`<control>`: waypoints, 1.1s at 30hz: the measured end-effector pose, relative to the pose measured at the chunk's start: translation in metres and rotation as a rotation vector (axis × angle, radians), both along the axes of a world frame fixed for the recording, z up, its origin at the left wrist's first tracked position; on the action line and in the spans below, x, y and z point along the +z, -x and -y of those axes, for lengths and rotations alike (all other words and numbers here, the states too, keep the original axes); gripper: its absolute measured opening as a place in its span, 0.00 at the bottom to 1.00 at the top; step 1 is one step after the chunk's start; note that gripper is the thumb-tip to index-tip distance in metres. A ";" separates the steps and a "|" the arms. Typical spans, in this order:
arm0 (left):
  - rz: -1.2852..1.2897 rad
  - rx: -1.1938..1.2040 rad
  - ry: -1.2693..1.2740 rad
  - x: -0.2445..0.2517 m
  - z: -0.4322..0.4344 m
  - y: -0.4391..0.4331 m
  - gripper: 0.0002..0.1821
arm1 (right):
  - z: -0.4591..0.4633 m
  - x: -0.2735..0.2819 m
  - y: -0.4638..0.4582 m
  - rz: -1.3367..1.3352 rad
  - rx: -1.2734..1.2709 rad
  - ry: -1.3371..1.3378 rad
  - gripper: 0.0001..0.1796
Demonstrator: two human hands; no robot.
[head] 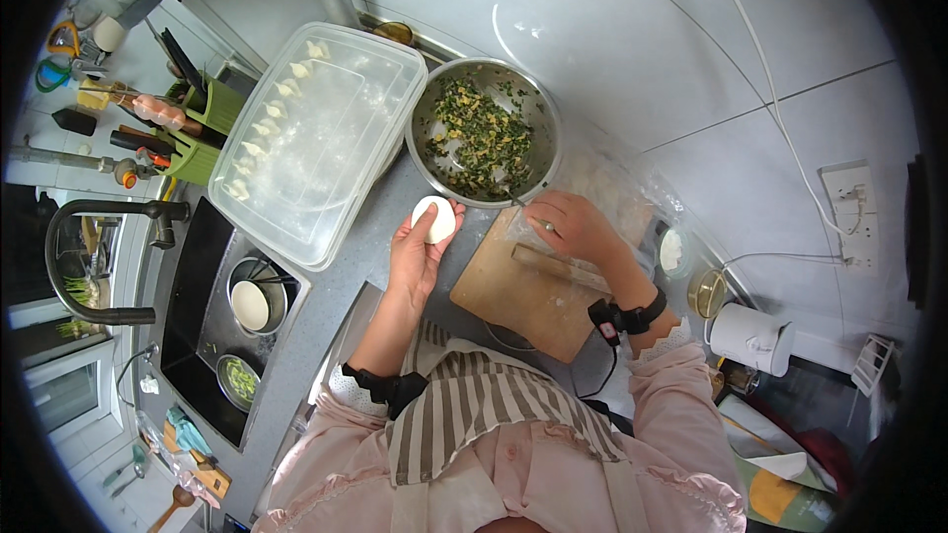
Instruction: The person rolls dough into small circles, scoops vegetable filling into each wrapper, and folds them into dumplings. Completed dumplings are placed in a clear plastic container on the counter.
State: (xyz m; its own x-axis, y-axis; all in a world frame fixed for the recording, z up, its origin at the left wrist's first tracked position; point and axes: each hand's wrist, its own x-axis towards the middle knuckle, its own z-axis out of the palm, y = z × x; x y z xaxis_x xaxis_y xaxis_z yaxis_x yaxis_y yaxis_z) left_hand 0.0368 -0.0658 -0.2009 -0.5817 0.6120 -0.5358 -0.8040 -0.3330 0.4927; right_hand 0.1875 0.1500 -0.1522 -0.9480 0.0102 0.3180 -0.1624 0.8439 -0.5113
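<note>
A round white dough wrapper (437, 220) lies across the fingers of my left hand (419, 248), with the thumb pressed on it. My right hand (569, 226) grips a metal utensil (544, 224) whose end reaches over the near rim of a stainless steel bowl (554, 163). Chopped greens with yellow bits (485, 133) fill part of this bowl. To its left is a translucent plastic container (318, 185), where a row of folded dumplings (268, 126) runs along the left side. A wooden cutting board (481, 277) sits below my right hand, with a wooden rolling pin (529, 259) on it.
A sink (194, 318) with a pot (278, 300) and a bowl of cut greens (238, 379) is at the left, beside a dark faucet (96, 314). Green knife holders (222, 107) stand behind it. Clear plastic film (607, 178) lies near the tiled wall, and a white appliance (748, 339) stands at right.
</note>
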 end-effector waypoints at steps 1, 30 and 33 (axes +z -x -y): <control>-0.004 -0.003 0.009 0.000 0.000 0.000 0.14 | 0.000 0.004 0.000 0.010 0.000 0.015 0.08; 0.013 -0.091 0.069 -0.003 0.006 0.011 0.14 | -0.010 -0.008 0.029 -0.009 -0.109 -0.079 0.09; 0.002 -0.123 0.064 -0.001 0.005 0.012 0.14 | -0.011 -0.007 0.021 0.019 -0.092 0.021 0.10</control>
State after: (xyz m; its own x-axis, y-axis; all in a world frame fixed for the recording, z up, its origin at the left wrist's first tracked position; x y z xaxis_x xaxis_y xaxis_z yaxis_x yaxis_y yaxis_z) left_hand 0.0246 -0.0712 -0.2023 -0.5033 0.6428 -0.5775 -0.8379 -0.1997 0.5080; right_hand 0.1670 0.1607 -0.1593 -0.9487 0.1038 0.2988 -0.0749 0.8440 -0.5310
